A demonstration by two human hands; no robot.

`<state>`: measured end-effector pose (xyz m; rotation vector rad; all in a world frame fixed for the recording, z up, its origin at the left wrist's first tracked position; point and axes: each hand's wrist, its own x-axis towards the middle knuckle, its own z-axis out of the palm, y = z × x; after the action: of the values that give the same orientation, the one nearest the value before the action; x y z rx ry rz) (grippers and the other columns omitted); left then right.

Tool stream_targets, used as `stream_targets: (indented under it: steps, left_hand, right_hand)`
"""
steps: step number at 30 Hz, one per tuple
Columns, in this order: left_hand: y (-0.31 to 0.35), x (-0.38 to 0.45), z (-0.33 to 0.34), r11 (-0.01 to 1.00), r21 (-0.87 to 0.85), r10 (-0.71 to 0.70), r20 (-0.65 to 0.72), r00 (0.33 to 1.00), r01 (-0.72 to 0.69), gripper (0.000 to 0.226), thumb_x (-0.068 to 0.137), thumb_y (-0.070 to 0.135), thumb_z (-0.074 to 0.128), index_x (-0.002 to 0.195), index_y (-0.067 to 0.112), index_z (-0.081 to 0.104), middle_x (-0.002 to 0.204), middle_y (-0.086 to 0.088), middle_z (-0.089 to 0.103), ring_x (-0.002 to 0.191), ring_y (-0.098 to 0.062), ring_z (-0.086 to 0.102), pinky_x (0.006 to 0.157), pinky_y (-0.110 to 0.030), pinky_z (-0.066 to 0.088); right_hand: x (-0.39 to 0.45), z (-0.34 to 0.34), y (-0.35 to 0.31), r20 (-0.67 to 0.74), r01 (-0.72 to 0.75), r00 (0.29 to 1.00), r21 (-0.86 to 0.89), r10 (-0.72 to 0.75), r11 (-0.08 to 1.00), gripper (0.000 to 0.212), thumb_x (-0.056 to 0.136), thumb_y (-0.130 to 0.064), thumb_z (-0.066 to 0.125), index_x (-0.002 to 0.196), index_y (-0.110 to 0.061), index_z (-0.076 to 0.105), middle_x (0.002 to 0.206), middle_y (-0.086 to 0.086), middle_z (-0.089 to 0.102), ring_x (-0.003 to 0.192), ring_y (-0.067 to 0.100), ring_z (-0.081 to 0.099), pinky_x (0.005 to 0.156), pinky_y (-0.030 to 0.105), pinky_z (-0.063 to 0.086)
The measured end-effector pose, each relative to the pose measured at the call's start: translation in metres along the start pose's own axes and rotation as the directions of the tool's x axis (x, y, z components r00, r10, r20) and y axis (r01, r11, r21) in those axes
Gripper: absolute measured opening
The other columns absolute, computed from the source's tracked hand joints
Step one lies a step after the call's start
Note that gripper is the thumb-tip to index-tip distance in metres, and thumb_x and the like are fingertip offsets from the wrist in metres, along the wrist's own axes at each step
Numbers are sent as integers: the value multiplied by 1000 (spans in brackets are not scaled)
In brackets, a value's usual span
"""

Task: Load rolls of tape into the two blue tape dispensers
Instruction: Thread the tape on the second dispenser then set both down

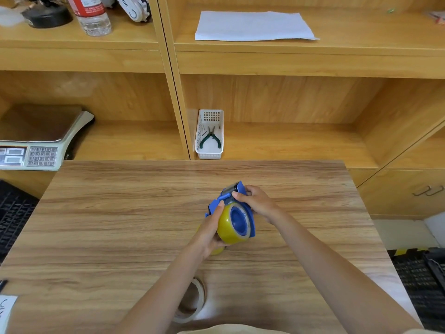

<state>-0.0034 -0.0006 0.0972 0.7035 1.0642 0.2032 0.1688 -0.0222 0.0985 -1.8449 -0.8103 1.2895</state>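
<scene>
Above the middle of the wooden surface point(120, 213), a blue tape dispenser point(243, 191) is held up in both hands. A fat yellow roll of tape point(227, 229) sits on the blue hub inside it. The roll's open side faces the camera, so the blue middle shows.

The left hand point(210, 227) is curled around the left side of the yellow roll, with one finger lying along the blue frame. The right hand point(256, 201) grips the top right part of the dispenser. Its thumb presses on the strip of tape near the front end, where the cutter is. A bit more yellow peeks out under the left hand, but I cannot tell what it is.

Closer to the person, an almost used-up tape ring point(195, 301) lies flat on the surface. The left arm covers part of it.

At the back edge of the surface stands a small white basket point(210, 154). Inside it lie green-handled pliers point(210, 138) and a few small nails or screws. To the left is a weighing scale point(36, 145) with a keypad. Higher up, a sheet of white paper point(252, 26) lies on a wooden shelf point(313, 48). On the shelf to the left stands a clear water bottle point(92, 18) with a red label, next to a dark round thing. A black plastic crate point(421, 280) sits low on the right, and another black one shows on the far left.
</scene>
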Motion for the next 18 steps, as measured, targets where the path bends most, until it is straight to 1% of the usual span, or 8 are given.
stream_targets:
  steps: [2,4,6,9,12,15,16,18]
  left_hand:
    - [-2,1,0,978,190,90,-41,995,-81,46,91,64,47,112,25,63,110,-5,73,99,-22,70,76,-38,61]
    - [-6,4,-2,913,374,204,-72,976,-163,45,93,61,46,107,21,61,106,-5,71,99,-19,69,82,-34,59]
    - [-9,7,-5,815,516,336,-50,941,-263,36,96,51,49,107,18,60,101,-3,65,93,-14,64,86,-28,52]
    - [-14,12,-9,608,714,434,68,898,-347,28,98,33,54,122,18,57,114,7,60,89,-7,61,76,-17,45]
    - [-24,20,-16,427,837,407,160,899,-342,36,96,32,58,130,22,55,129,5,60,111,-15,60,88,-26,45]
    - [-33,22,-20,249,909,449,198,871,-335,42,95,29,58,136,21,53,138,1,54,130,-18,45,100,-25,37]
    - [-35,22,-22,177,928,458,216,862,-327,45,95,29,58,139,22,50,145,0,48,136,-20,38,107,-28,32]
    - [-40,26,-26,20,968,409,221,885,-251,58,95,31,57,149,26,36,159,-1,25,147,-27,19,117,-38,21]
  right_hand:
    - [3,-3,4,-48,-1,999,-42,-1,999,42,84,-43,70,109,-8,65,107,10,72,97,26,69,90,45,56]
    - [4,-7,6,-108,-8,994,-92,-2,996,43,83,-43,70,107,-7,64,106,11,71,96,27,69,90,47,55]
    - [7,-11,12,-167,-28,986,-173,-2,984,47,84,-44,69,109,-5,63,109,13,69,99,29,66,88,46,54]
    - [11,-15,22,-209,-75,978,-309,9,948,65,83,-52,65,126,-5,54,122,15,63,107,31,62,81,40,51]
    - [8,-15,31,-246,-137,968,-396,39,908,68,88,-49,63,140,-10,43,126,12,60,111,30,59,75,34,46]
    - [5,-12,45,-277,-161,961,-486,23,859,67,89,-48,62,141,-10,42,117,10,62,107,30,60,78,38,49]
    - [2,-10,48,-289,-185,957,-493,40,850,66,89,-48,61,141,-11,43,117,10,62,108,31,59,79,39,49]
    - [1,-5,52,-308,-220,949,-511,62,831,65,90,-46,62,142,-13,41,118,12,62,109,32,59,78,39,48]
